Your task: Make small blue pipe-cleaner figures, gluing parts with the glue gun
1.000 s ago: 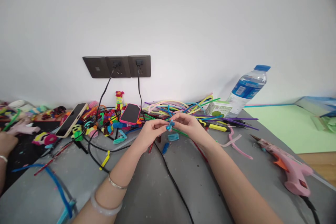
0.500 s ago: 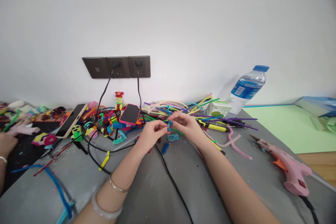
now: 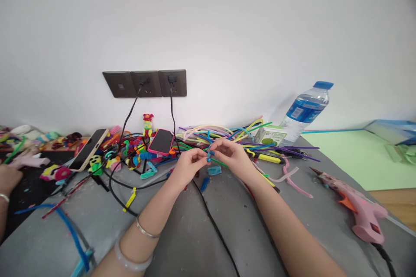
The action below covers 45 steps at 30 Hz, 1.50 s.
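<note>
My left hand and my right hand meet above the middle of the grey table, each with thumb and fingers pinched together. Between their fingertips is a thin blue pipe cleaner, one end of which sticks up; the rest is mostly hidden by the fingers. Just below the hands lie a light blue folded fuzzy piece and a smaller dark blue piece. Behind them spreads a pile of coloured pipe cleaners.
A pink glue gun lies at the right, near a yellow utility knife. A water bottle and a small green-white box stand behind. Two phones, fuzzy figures and black cables crowd the left. Another person's hand shows far left.
Almost nothing differs. Both hands keep their pinch on the blue pipe cleaner, with only a slight shift of the fingers and of the view.
</note>
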Each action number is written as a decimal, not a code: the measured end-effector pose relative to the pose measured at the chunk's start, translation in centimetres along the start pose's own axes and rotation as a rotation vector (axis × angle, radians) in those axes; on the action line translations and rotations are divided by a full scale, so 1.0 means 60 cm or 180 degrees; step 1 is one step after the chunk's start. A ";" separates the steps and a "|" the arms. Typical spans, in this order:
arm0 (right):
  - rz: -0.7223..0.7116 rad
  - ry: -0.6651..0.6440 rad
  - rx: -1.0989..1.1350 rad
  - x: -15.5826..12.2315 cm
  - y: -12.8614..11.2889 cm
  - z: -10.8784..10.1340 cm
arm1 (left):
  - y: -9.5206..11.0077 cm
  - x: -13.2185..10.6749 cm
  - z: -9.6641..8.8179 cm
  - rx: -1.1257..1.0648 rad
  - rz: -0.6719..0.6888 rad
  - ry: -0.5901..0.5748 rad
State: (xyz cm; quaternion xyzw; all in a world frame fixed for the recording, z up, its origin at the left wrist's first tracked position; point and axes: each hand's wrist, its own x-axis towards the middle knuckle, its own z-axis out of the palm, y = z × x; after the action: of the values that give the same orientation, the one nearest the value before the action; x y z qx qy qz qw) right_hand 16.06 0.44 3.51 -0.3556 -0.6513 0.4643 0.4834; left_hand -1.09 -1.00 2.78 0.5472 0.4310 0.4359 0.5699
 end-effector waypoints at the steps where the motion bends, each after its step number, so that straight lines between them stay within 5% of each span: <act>1: 0.0012 -0.0004 0.0024 0.000 0.000 0.000 | 0.000 0.000 0.000 -0.0015 -0.0003 0.0004; 8: 0.0157 -0.0039 0.0386 0.003 0.011 -0.008 | 0.003 -0.003 0.005 -0.0169 -0.0337 -0.0115; 16: 0.0306 -0.0200 0.0697 0.001 0.009 -0.005 | -0.005 -0.002 0.001 -0.0026 -0.0193 -0.0270; 28: 0.0400 -0.0215 0.0253 0.000 0.002 -0.003 | 0.001 -0.001 0.000 0.0145 -0.0089 -0.0135; 45: 0.0388 0.0281 0.0328 0.002 0.001 -0.009 | 0.007 -0.009 0.002 0.0361 -0.0042 -0.0468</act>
State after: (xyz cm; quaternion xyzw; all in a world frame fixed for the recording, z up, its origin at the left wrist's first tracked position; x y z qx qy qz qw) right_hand 16.57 0.74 3.56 -0.3894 -0.5818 0.5097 0.5001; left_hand -1.10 -1.58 3.20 0.6063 0.4156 0.3657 0.5709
